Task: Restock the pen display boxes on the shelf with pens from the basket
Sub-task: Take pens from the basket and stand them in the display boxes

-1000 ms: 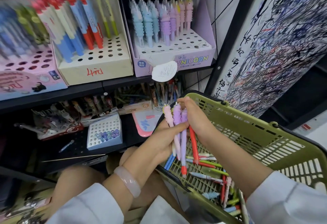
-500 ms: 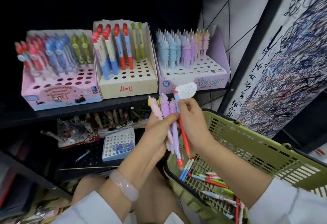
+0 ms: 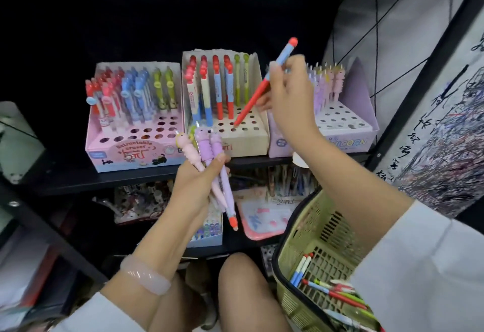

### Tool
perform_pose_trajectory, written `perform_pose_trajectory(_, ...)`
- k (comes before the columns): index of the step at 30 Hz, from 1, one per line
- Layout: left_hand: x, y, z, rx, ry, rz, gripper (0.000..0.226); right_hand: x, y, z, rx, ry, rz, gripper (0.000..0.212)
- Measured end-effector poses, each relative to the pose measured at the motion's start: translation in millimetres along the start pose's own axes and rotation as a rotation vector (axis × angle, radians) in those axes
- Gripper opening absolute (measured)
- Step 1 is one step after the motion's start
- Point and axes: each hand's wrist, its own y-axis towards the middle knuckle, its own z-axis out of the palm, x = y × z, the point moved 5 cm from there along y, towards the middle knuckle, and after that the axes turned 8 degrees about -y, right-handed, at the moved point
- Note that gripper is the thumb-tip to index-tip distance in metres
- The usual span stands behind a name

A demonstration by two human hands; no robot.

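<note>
Pinching a red-and-blue pen [image 3: 264, 88], your right hand [image 3: 290, 96] hides half the UNICORN box [image 3: 348, 132]; tip sits over the cream display box [image 3: 246, 138], label blocked. Left hand [image 3: 199, 187] grips unicorn pens [image 3: 207, 148]. Pink box [image 3: 136, 148] reads "Retractable eraser". Basket [image 3: 322, 227] cropped.

A black metal shelf [image 3: 104, 179] stands against darkness; right of it, a scribble-covered white panel [image 3: 445, 135] leans in a black frame.
</note>
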Motion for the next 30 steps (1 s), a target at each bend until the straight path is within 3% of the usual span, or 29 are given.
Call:
perform_pose_trajectory(5, 0.8, 5.5, -21.2, -0.077, -0.024, -0.025, 0.022, -4.6, 23.5, 45.7, 0.095, -0.204, -0.086, 0.015)
perform_pose_trajectory(10, -0.6, 6.2, -22.7, -0.017, -0.099, -0.014, 0.007, -14.8, 22.3, 75.0, 0.271, -0.395, -0.129, 0.023)
perform_pose_trajectory(16, -6.6, 11.6, -23.9, -0.049, -0.044, 0.005, 0.014, -19.7, 10.3, 85.3, 0.385, -0.536, -0.113, 0.025)
perform_pose_trajectory(20, -8.3, 11.1, -14.9, -0.020, -0.065, 0.035, 0.009, -23.8, -9.7, 59.8, 0.272, -0.315, -0.006, 0.022)
perform_pose_trajectory(23, -8.2, 10.6, 0.1, 0.036, -0.088, 0.044, 0.004, -30.3, -35.9, 53.8, 0.543, -0.116, 0.150, 0.024)
perform_pose_trajectory(25, -6.6, 9.2, 14.3, 0.068, -0.096, 0.045, 0.003, -37.5, -46.1, 45.4, 0.626, -0.034, 0.253, 0.026)
perform_pose_trajectory(30, 2.9, 7.8, 49.1, 0.110, -0.134, 0.008, 0.006, -50.1, -40.1, 12.0, 0.503, 0.127, 0.351, 0.018)
